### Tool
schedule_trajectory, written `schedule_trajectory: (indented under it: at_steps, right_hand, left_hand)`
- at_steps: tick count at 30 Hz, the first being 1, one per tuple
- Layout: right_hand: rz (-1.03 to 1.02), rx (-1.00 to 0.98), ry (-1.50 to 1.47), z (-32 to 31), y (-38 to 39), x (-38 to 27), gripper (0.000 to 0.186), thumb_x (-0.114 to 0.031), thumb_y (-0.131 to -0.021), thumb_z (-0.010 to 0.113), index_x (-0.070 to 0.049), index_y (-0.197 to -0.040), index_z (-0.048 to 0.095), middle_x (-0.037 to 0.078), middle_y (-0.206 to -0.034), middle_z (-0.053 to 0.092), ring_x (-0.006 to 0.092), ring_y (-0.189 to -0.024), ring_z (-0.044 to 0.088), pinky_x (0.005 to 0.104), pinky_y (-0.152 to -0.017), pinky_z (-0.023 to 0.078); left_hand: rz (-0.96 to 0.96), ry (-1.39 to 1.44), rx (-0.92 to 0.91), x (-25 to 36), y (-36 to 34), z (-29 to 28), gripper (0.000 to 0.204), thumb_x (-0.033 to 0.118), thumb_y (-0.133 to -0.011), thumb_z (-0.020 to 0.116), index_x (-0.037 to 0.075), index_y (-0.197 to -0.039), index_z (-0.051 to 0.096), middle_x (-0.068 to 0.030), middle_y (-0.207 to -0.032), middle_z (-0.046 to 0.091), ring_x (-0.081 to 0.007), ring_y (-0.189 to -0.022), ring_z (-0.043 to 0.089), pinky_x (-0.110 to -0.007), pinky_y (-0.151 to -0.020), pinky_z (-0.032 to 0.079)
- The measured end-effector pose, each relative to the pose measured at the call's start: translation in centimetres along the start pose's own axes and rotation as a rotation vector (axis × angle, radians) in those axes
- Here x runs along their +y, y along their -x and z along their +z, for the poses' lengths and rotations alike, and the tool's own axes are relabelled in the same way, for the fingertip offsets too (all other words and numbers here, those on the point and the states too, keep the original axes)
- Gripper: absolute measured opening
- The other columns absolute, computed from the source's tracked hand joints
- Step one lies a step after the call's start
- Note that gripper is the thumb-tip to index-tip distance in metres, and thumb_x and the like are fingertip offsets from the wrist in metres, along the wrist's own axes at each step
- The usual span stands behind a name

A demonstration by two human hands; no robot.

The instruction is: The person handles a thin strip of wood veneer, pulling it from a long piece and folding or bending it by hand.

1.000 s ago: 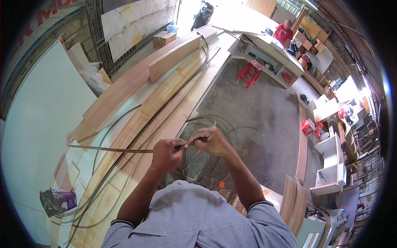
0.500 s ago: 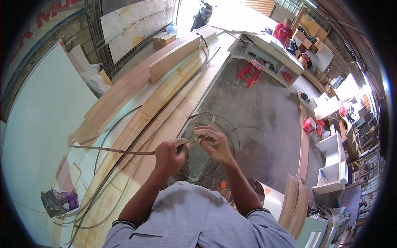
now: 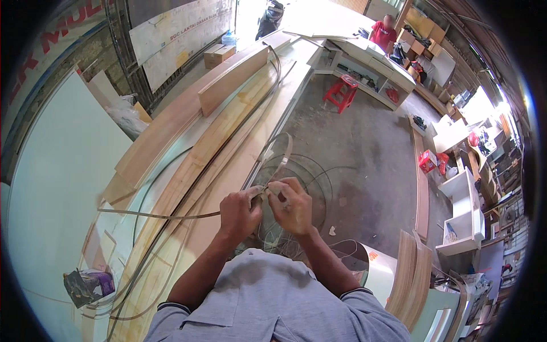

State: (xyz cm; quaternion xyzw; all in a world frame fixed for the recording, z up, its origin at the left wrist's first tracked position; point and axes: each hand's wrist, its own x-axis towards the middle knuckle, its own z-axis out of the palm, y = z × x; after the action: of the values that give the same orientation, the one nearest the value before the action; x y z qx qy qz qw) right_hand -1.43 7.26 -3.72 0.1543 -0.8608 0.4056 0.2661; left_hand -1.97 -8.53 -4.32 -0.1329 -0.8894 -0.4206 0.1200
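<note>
**Brown strip, thin and flexible, one: pinched in two hands beside board-laden surface**

Brown strip (image 3: 176, 218): located in front of the chest, running from the fingers out leftward across the boards; contact with boards along that run, cannot tell.

Left grip (image 3: 238, 214): pinched closed on the strip, thumb against forefinger.

Right grip (image 3: 293, 208): curled and pinched on the strip, fingertips just beside the left thumb; exact point of contact hidden by the fingers.

Step in hand, as judged: fine fingertip work on one short stretch of strip, possibly picking or separating. Next move, as judged: calls for a steady left pinch, a small controlled pull or turn from the right, and slack kept free of snags.

Band loop (image 3: 289, 149): arched just beyond the right grip; join with the held strip, cannot tell.

Thin loose strands (image 3: 273, 228): tangled below the hands, over the floor (image 3: 364, 148).

Long wooden boards (image 3: 225, 128): laid lengthwise on the surface, left of the hands.

Dark and purple box (image 3: 91, 286): lower left, well apart from both grips.

Red stool (image 3: 342, 93): upright on the floor, farther off.

Co-worker in red top (image 3: 383, 34): at the far end, well away.
</note>
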Motion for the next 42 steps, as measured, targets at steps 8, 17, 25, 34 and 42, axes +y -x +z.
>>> schedule_trajectory:
  at_steps: [8, 17, 25, 34, 42]
  right_hand:
    - [-0.085, 0.071, 0.156, 1.1, 0.1, 0.2, 0.018, -0.007, -0.081, 0.071, -0.006, -0.099, 0.069, 0.012, -0.087, 0.067, 0.0278, -0.071, 0.068, 0.0349, -0.063, 0.055]
    - [-0.061, -0.095, 0.096, -0.3, -1.1, 1.0, 0.010, -0.006, -0.075, 0.072, -0.005, -0.081, 0.063, 0.009, -0.075, 0.063, 0.0215, -0.058, 0.062, 0.0318, -0.054, 0.050]
    - [0.168, -0.230, -0.372, -1.5, -1.1, 3.2, 0.005, -0.004, -0.071, 0.063, -0.001, -0.074, 0.059, 0.004, -0.067, 0.057, 0.0103, -0.057, 0.052, 0.0270, -0.052, 0.042]
    - [0.478, -0.245, -1.290, -2.3, -0.5, 6.4, 0.005, -0.005, -0.073, 0.059, 0.000, -0.074, 0.058, 0.006, -0.076, 0.058, 0.0129, -0.063, 0.057, 0.0263, -0.057, 0.047]
    - [0.575, -0.045, -1.620, -3.4, -1.2, 6.9, 0.014, -0.013, -0.078, 0.057, 0.000, -0.082, 0.056, 0.013, -0.090, 0.055, 0.0245, -0.074, 0.063, 0.0363, -0.070, 0.054]
  left_hand:
    - [0.019, -0.065, -0.047, 0.8, -0.1, 0.3, 0.031, 0.012, -0.080, 0.061, 0.007, -0.109, 0.069, -0.0202, -0.088, 0.068, -0.0386, -0.080, 0.066, -0.045, -0.069, 0.052]
    - [0.103, 0.003, -0.073, 1.0, 0.1, 0.3, 0.022, 0.010, -0.079, 0.058, 0.007, -0.099, 0.066, -0.0167, -0.086, 0.067, -0.0377, -0.081, 0.065, -0.046, -0.068, 0.050]
    - [0.083, 0.068, -0.134, 1.0, 0.0, -1.3, 0.029, 0.012, -0.078, 0.062, 0.007, -0.104, 0.073, -0.0194, -0.091, 0.070, -0.0370, -0.084, 0.068, -0.041, -0.072, 0.053]
    - [0.042, 0.143, -0.129, -0.9, -0.2, -1.3, 0.020, 0.014, -0.080, 0.063, 0.010, -0.096, 0.075, -0.0128, -0.081, 0.071, -0.0324, -0.074, 0.069, -0.040, -0.066, 0.053]
    - [-0.290, 0.644, -0.502, -5.0, -2.2, -3.0, 0.019, 0.018, -0.085, 0.071, 0.000, -0.091, 0.075, -0.0034, -0.061, 0.063, -0.0093, -0.051, 0.056, -0.029, -0.049, 0.046]
